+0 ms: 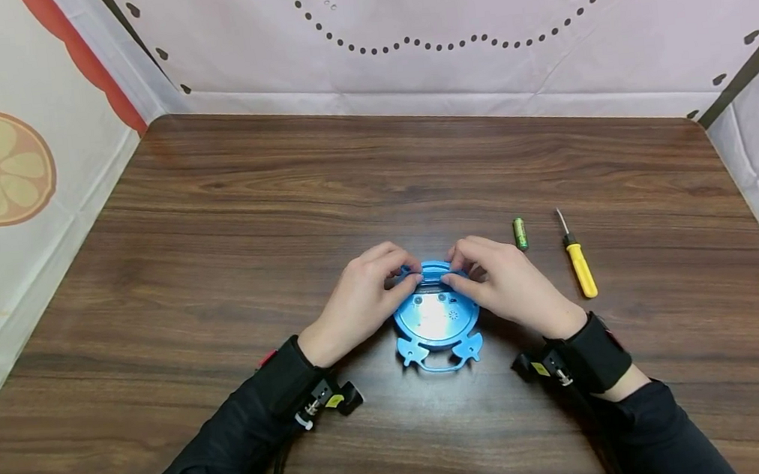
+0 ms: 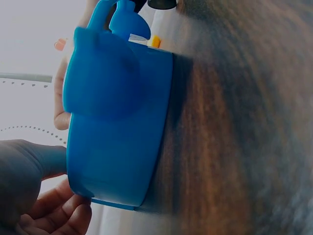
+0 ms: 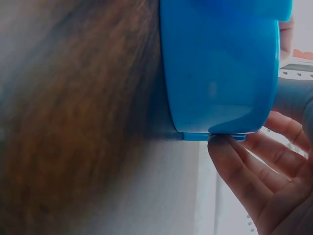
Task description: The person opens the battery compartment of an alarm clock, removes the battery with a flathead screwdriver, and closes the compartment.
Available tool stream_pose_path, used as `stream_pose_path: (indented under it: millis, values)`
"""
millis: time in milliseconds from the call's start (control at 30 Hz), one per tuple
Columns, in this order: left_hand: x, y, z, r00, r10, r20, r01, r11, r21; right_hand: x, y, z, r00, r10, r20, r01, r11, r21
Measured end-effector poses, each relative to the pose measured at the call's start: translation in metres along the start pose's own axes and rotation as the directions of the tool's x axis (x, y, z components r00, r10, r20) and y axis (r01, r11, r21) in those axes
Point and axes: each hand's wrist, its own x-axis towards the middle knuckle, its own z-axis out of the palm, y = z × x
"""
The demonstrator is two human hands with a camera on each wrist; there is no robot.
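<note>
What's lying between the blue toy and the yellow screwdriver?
A small green battery lies on the table between the blue toy and the screwdriver, seen in the head view.

**Close on the blue case**

I am looking at a blue plastic case [image 3: 220, 68] filling the upper right, its rounded side lying against the blurred brown wooden table [image 3: 73, 122]. My right hand [image 3: 266, 181] is reaching in from the lower right, one fingertip [image 3: 220, 144] touching a small tab on the case's edge, the other fingers spreading loosely behind it.

Battery [image 1: 520, 233], yellow screwdriver [image 1: 580, 261], wooden table [image 1: 216, 229]
</note>
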Motion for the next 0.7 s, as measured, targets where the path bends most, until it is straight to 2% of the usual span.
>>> stream_pose_path:
  millis: [267, 700]
  values:
    - [0.0007, -0.0013, 0.0015, 1.000, -0.020, -0.001, 0.020, 0.999, 0.034, 0.0008, 0.0013, 0.0012, 1.000, -0.008, -0.001, 0.008, 1.000, 0.019]
    - [0.0007, 0.0026, 0.0034, 1.000, -0.004, -0.010, 0.005, 0.996, 0.092, -0.0009, -0.0050, 0.0039, 0.999, -0.041, -0.035, 0.040, 0.998, -0.040]
